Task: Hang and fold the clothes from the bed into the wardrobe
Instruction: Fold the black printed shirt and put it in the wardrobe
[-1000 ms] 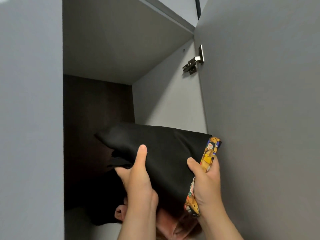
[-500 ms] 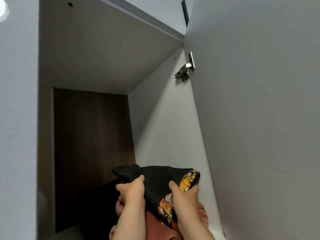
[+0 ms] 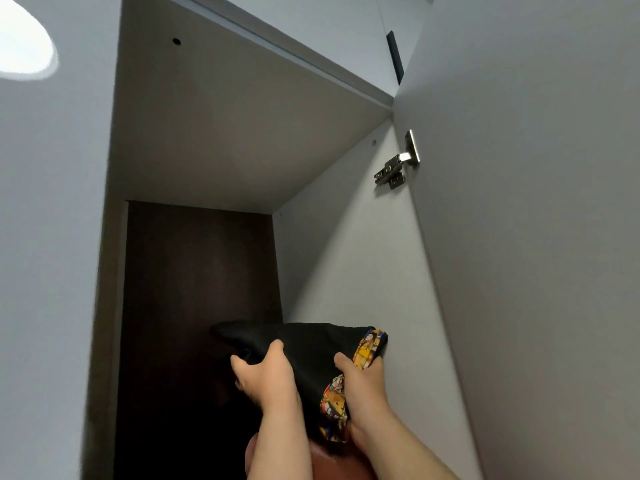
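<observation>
Left hand (image 3: 266, 375) and right hand (image 3: 362, 386) each gripped the folded black garment (image 3: 304, 344) by the wardrobe (image 3: 346, 254) right wall, above reddish clothes (image 3: 332, 462); not yet set down, remaining pieces unseen

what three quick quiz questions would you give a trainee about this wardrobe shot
1. True or false: the folded black garment is held by the left hand alone.
2. Where is the metal hinge? A) upper right, where the side wall meets the door; B) on the dark back panel; C) on the left wall.
3. Fill in: the colourful printed trim shows at the garment's ___ end.

Key
1. False: the right hand grips it too.
2. A
3. right
</observation>
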The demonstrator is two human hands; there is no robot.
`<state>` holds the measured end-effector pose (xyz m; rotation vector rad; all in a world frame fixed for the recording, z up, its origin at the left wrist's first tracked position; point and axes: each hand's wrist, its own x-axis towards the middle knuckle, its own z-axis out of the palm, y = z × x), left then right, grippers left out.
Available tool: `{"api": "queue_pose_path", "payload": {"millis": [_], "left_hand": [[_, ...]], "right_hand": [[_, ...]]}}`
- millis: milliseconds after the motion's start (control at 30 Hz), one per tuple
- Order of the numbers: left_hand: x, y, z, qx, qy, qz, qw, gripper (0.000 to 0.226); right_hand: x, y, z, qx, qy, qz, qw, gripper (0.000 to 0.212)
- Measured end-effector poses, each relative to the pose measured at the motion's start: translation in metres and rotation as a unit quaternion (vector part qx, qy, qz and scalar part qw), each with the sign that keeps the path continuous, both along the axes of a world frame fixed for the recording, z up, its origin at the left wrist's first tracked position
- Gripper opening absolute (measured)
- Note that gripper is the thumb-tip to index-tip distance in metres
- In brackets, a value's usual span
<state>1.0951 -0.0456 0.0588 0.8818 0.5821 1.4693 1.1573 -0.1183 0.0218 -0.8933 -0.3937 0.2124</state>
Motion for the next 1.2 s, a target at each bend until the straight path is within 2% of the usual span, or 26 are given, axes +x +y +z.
{"api": "queue_pose_path", "payload": {"millis": [133,233,300,400,433,500,600,700,767,800,833,867,900,933,967,1067,1200], "left_hand": [[0.011,0.021,-0.015,0.0,-0.017,0.101,0.995,0.087],[0.024,0.023,-0.035,-0.022,0.022,0.112,0.993,0.087],[0.028,0.025,-0.049,-0.042,0.063,0.092,0.993,0.088],[0.023,0.035,-0.058,-0.081,0.121,0.085,0.986,0.096],[0.022,0.037,-0.059,-0.081,0.142,0.1,0.981,0.102],[0.019,0.038,-0.056,-0.021,0.191,0.145,0.971,0.11],[0.016,0.039,-0.054,0.121,0.283,0.253,0.917,0.1],[0.007,0.053,-0.047,0.229,0.375,0.334,0.834,0.075],[0.003,0.064,-0.047,0.207,0.455,0.308,0.809,0.064],[0.002,0.067,-0.049,0.174,0.503,0.28,0.799,0.062],[0.003,0.068,-0.053,0.14,0.546,0.25,0.787,0.061],[0.005,0.067,-0.057,0.115,0.575,0.225,0.778,0.061],[0.006,0.066,-0.059,0.102,0.592,0.211,0.771,0.06],[0.007,0.064,-0.061,0.097,0.599,0.206,0.768,0.06],[0.008,0.063,-0.06,0.094,0.601,0.205,0.767,0.059],[0.007,0.061,-0.059,0.085,0.607,0.207,0.763,0.058],[0.015,0.056,-0.071,0.093,0.623,0.167,0.759,0.058]], "right_hand": [[0.029,0.032,0.008,-0.079,-0.004,0.125,0.989,0.033],[0.053,0.045,0.012,-0.168,-0.008,0.231,0.958,0.031],[0.065,0.052,0.011,-0.213,-0.064,0.218,0.95,0.026],[0.071,0.066,0.011,-0.321,-0.18,0.152,0.917,0.023],[0.074,0.069,0.011,-0.336,-0.193,0.143,0.911,0.025],[0.076,0.068,0.014,-0.327,-0.174,0.183,0.91,0.03],[0.077,0.057,0.017,-0.276,-0.125,0.283,0.91,0.034],[0.079,0.059,0.011,-0.242,-0.151,0.268,0.92,0.028],[0.078,0.061,0.009,-0.249,-0.173,0.236,0.923,0.022],[0.077,0.061,0.01,-0.274,-0.22,0.186,0.918,0.017],[0.077,0.06,0.013,-0.333,-0.304,0.099,0.887,0.016],[0.077,0.059,0.016,-0.409,-0.402,-0.021,0.819,0.024],[0.075,0.061,0.019,-0.461,-0.49,-0.156,0.723,0.037],[0.069,0.063,0.023,-0.463,-0.557,-0.251,0.643,0.047],[0.064,0.066,0.024,-0.443,-0.591,-0.277,0.614,0.052],[0.063,0.08,0.018,-0.46,-0.591,-0.177,0.639,0.058],[0.08,0.087,-0.009,-0.504,-0.585,-0.115,0.625,0.057]]}}
